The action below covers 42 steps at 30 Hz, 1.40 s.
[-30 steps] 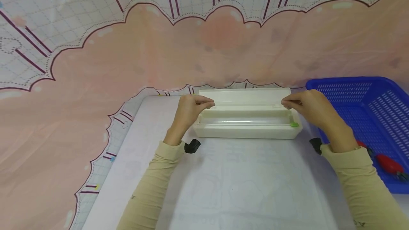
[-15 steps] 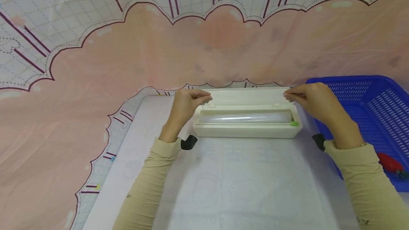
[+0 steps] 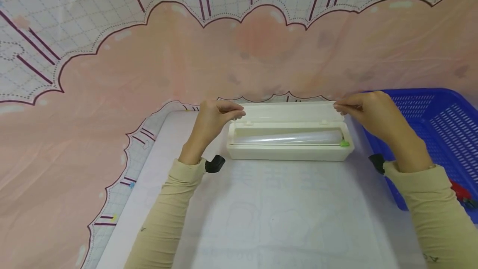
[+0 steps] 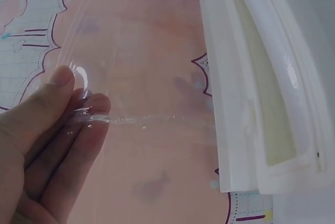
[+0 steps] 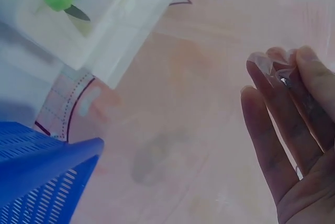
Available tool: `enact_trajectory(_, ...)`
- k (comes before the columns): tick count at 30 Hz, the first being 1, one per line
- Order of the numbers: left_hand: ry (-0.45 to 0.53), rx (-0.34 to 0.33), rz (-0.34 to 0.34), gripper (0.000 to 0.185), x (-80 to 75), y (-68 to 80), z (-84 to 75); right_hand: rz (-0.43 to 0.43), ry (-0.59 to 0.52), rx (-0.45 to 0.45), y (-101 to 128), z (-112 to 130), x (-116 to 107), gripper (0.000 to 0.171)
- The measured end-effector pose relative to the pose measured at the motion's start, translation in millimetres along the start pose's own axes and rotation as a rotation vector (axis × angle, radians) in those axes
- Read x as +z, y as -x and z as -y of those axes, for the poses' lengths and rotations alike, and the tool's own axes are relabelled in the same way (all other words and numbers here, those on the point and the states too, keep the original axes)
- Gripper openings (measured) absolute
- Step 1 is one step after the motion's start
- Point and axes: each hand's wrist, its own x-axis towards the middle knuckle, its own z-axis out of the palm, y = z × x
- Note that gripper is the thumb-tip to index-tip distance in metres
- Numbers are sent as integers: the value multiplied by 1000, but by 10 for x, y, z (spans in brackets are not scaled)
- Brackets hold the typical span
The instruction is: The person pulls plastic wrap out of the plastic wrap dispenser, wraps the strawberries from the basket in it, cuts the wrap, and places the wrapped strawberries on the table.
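Head view from above, facing forward and down; wrist views close under each hand, all sharing the dispenser (image 3: 289,136).

Perhaps a staged tabletop: patterned backdrop cloth (image 3: 112,74), blue basket (image 3: 440,128).

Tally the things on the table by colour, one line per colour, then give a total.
Cream: 1, the dispenser
Clear: 1, the film pinched by the left hand and right hand
Green: 1, the cutter
Blue: 1, the basket
Red: 1, a thing in the basket, too cut off to identify
Total: 5
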Motion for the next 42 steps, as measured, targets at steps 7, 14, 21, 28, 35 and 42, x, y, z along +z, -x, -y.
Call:
enact_trajectory(7, 62, 15, 90, 15, -87, 1, 0, 14, 18, 16, 3, 11, -93, 16)
enact_trajectory(14, 31, 64, 62, 17, -182, -15, -22, 17, 17, 4, -47, 52, -124, 16)
enact_trajectory(21, 52, 93, 25, 13, -139, -80, -71, 32, 33, 10, -32, 36, -141, 16)
enact_trajectory(28, 50, 97, 2, 13, -125, -163, -139, 44, 20, 54, -15, 15, -178, 16)
enact_trajectory(35, 70, 105, -31, 14, -135, -192, -183, 29, 56, 28, -25, 42, -247, 17)
enact_trajectory(42, 91, 123, -68, 13, -177, -199, -225, -16, 54, 22, -46, 97, -303, 16)
